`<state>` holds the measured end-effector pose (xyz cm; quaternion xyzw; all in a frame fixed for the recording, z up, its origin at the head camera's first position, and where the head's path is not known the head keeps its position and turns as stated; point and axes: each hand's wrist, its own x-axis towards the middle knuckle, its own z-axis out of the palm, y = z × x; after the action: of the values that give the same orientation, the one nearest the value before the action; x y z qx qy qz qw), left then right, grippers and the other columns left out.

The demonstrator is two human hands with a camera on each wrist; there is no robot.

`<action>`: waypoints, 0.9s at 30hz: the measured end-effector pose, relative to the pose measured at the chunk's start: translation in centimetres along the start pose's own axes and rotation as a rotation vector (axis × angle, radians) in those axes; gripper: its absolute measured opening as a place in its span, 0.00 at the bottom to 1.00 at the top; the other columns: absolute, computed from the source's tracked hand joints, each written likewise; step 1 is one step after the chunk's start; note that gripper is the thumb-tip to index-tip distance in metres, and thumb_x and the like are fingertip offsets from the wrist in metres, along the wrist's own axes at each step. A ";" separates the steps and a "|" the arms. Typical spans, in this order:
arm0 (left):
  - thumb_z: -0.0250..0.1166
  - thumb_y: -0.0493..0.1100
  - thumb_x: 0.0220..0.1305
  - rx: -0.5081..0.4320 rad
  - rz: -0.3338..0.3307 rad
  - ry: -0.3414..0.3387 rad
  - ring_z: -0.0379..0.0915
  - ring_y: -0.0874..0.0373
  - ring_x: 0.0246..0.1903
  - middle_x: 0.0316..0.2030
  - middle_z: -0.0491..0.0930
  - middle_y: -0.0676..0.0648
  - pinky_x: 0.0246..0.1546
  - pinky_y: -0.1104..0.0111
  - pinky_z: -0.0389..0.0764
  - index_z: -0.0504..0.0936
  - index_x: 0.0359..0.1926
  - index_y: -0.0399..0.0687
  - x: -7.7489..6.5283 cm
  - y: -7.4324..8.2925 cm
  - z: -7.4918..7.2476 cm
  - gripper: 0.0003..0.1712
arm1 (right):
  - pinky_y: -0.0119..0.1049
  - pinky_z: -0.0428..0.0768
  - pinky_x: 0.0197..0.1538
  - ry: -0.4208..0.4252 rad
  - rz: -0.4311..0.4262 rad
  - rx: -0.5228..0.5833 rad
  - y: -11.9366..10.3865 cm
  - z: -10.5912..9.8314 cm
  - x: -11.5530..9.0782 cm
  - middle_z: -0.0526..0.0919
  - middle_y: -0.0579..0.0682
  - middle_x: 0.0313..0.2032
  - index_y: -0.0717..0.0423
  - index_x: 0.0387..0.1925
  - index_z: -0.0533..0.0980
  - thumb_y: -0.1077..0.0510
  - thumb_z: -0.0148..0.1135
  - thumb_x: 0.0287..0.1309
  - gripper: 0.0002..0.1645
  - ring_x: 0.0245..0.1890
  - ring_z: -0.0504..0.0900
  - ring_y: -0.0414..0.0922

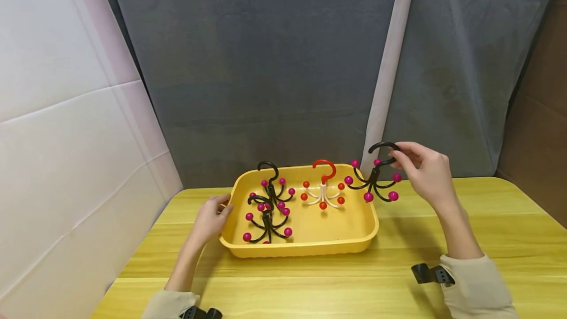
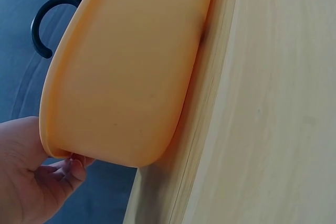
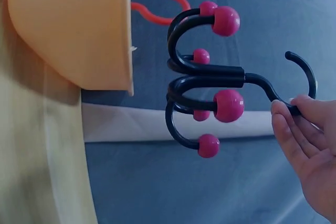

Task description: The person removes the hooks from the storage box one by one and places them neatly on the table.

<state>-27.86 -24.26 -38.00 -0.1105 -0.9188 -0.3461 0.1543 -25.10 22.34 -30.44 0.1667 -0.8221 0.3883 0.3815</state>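
Observation:
My right hand pinches the curved top of a black hook hanger with magenta ball tips. The hanger is held up by the right end of a yellow plastic basin, its arms hanging down; in the right wrist view the thumb and fingers meet on its neck. My left hand grips the basin's left rim, seen in the left wrist view with fingers curled at the edge. Inside the basin, two similar black hangers overlap at the left. A white hanger with a red hook stands right of them.
The basin stands on a yellow wood-grain table. Behind it hangs a grey curtain with a pale strip. White panelled fabric borders the left side, and a brown surface the right.

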 end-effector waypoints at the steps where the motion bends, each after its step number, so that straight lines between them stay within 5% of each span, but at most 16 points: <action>1: 0.61 0.30 0.68 -0.002 0.000 0.000 0.79 0.40 0.41 0.46 0.78 0.28 0.41 0.53 0.83 0.76 0.58 0.20 0.0 0.0 0.0 0.20 | 0.12 0.72 0.40 0.005 0.002 -0.001 0.2 0.0 0.0 0.88 0.63 0.39 0.68 0.47 0.83 0.69 0.66 0.62 0.12 0.30 0.87 0.39; 4: 0.61 0.30 0.68 -0.003 0.003 0.000 0.79 0.40 0.40 0.46 0.79 0.28 0.40 0.55 0.83 0.76 0.58 0.20 -0.1 0.2 0.0 0.20 | 0.12 0.72 0.38 0.023 0.004 -0.002 1.0 0.0 0.0 0.88 0.64 0.38 0.69 0.47 0.83 0.69 0.66 0.62 0.12 0.30 0.80 0.22; 7: 0.62 0.30 0.67 -0.008 0.011 0.008 0.80 0.40 0.40 0.46 0.79 0.28 0.39 0.55 0.84 0.76 0.57 0.20 -0.2 0.3 0.1 0.20 | 0.12 0.71 0.37 0.042 0.009 -0.012 1.7 -0.1 -0.1 0.88 0.64 0.37 0.69 0.46 0.83 0.70 0.66 0.61 0.11 0.30 0.75 0.15; 27: 0.62 0.30 0.67 0.000 0.005 0.024 0.80 0.40 0.39 0.46 0.79 0.28 0.39 0.54 0.84 0.77 0.57 0.21 0.0 -0.2 0.3 0.20 | 0.17 0.70 0.29 0.033 0.150 -0.107 6.9 -0.4 -1.4 0.87 0.65 0.33 0.68 0.47 0.84 0.66 0.65 0.64 0.12 0.26 0.75 0.19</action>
<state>-28.01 -24.23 -38.28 -0.1087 -0.9167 -0.3468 0.1661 -27.90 27.03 -34.89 0.0776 -0.8454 0.3738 0.3735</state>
